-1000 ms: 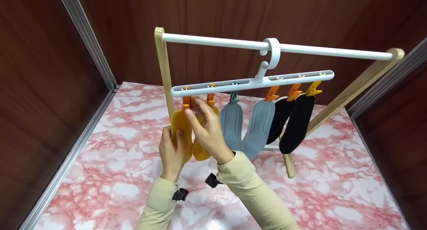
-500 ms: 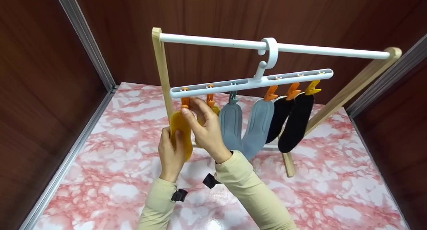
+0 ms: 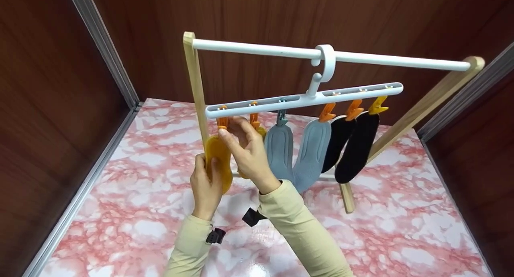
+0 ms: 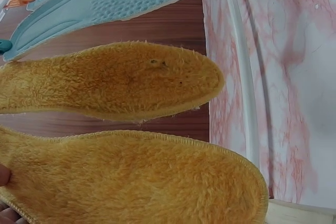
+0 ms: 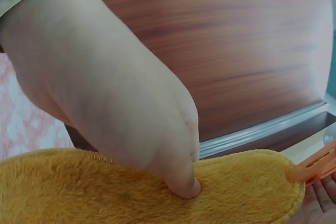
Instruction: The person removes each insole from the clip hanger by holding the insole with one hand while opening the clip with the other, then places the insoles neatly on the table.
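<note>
A fuzzy yellow insole [image 3: 219, 160] hangs at the left end of a white clip hanger [image 3: 257, 109]. My left hand [image 3: 207, 190] grips it along the lower half, thumb on the front; the right wrist view shows this thumb pressing into the pile. At its top, an orange clip [image 3: 222, 122] meets the insole's tip. My right hand [image 3: 252, 154] pinches the lower end of that clip, thumb in front and fingers behind. Beside it a second yellow insole [image 4: 115, 80] hangs from another orange clip [image 3: 254, 119], mostly hidden by my right hand in the head view.
Two grey-blue insoles [image 3: 279, 148] and two black insoles [image 3: 357, 152] hang farther right on the hanger. The hanger's hook [image 3: 328, 62] loops over a white rod [image 3: 257, 49] between wooden posts [image 3: 194, 76]. Below lies a pink marbled surface [image 3: 132, 229], with brown panels [image 3: 257, 12] around it.
The second yellow insole has swung back, so my right hand now covers most of it. Both hands stay at nearly the same place on the left insole and its clip.
</note>
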{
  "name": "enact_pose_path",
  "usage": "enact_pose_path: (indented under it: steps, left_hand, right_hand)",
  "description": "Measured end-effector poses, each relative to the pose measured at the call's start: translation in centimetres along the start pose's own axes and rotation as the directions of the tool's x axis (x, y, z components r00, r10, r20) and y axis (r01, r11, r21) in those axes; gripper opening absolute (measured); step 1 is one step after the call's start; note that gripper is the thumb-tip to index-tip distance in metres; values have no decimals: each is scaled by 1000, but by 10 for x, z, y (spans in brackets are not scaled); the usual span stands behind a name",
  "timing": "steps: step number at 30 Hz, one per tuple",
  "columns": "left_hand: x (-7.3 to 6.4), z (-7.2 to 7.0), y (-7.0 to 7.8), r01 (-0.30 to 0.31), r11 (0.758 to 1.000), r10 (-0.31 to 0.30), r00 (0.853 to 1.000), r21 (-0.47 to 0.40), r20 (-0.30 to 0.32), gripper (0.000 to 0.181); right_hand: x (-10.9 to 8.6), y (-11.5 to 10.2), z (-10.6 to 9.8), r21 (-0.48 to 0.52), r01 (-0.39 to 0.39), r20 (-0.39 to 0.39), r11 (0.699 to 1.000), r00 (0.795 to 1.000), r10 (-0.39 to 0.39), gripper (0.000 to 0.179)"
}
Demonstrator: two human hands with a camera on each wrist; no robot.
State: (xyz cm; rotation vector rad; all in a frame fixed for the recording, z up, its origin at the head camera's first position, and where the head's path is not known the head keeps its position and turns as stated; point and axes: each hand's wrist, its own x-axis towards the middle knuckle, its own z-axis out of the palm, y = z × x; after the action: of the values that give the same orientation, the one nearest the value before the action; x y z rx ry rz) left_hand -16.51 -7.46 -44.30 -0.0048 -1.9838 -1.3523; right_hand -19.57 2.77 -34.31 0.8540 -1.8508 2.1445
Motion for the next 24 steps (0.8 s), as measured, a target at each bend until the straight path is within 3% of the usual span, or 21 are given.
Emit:
enact_pose_path:
  steps: [18, 24]
  left_hand:
    - [-10, -4, -8, 7, 1000, -7, 1000, -17, 16, 13]
    - [-12, -6, -10, -15, 1000, 15, 1000, -20, 17, 13]
  right_hand:
    - [-4, 2, -3, -7, -64, 23, 998, 998, 64, 33]
    - [-3, 3, -2, 44, -71, 29, 997, 997, 70, 33]
